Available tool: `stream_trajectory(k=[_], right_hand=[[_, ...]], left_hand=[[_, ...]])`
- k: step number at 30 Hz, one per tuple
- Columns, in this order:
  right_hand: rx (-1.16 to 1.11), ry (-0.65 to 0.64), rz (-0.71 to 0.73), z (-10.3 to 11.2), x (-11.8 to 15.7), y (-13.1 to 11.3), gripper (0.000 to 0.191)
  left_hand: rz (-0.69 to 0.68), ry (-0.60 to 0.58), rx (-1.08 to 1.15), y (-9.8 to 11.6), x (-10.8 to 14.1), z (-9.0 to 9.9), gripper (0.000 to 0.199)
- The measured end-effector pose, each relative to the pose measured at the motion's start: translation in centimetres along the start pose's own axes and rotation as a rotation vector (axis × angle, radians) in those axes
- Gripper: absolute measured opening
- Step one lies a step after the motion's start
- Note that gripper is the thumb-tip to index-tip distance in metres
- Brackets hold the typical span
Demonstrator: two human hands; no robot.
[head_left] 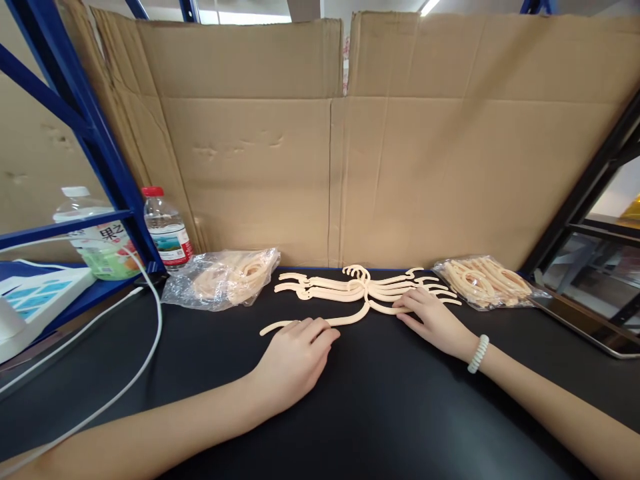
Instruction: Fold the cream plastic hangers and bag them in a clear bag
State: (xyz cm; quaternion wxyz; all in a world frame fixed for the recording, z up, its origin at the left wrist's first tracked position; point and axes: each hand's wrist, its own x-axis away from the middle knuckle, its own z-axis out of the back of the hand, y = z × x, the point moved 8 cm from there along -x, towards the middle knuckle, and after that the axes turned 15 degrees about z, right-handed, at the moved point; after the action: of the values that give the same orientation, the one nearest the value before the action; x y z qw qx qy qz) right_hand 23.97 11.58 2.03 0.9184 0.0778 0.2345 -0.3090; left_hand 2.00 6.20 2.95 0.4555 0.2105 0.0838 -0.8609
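Note:
Several beige plastic clothes hangers (345, 285) lie stacked on the black table, their hooks at the middle pointing to the back. The nearest hanger (350, 320) sits in front of the others, its left arm sticking out past my hand. My left hand (300, 353) is closed on that left arm, with the fingers curled over it and partly hidden. On the other side, my right hand (433, 320), with a pale coiled band at the wrist, pinches the right arm of the nearest hanger between thumb and fingers, close to the arms of the stack behind.
Clear plastic bags with beige pieces lie behind on the left (225, 277) and right (485, 283). A red-capped bottle (167, 233) and a green-bottomed bottle (103, 237) stand at left by a white cable (155, 333). A cardboard wall (260, 173) closes the back; a dark flat device (585, 323) lies right.

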Motion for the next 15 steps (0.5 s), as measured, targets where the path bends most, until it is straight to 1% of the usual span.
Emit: stream_trajectory(k=[2,5,10,12,15], right_hand=[[-0.068,0.007,-0.011,-0.1,0.0,0.1,0.016],[-0.151,0.024,-0.031,0.0,0.1,0.4,0.017],[-0.185,0.054,-0.080,0.1,0.3,0.6,0.016],[-0.171,0.056,-0.102,0.2,0.4,0.6,0.017],[-0.177,0.083,-0.133,0.4,0.5,0.6,0.017]], left_hand=[[0.022,-0.024,0.083,-0.2,0.0,0.0,0.023],[0.095,-0.047,0.167,-1.1,-0.2,-0.1,0.021],[0.171,-0.048,0.247,-1.8,-0.5,0.0,0.027],[0.229,-0.023,0.312,-2.4,-0.6,0.3,0.028],[0.353,0.069,0.441,-3.9,-0.8,1.2,0.016]])
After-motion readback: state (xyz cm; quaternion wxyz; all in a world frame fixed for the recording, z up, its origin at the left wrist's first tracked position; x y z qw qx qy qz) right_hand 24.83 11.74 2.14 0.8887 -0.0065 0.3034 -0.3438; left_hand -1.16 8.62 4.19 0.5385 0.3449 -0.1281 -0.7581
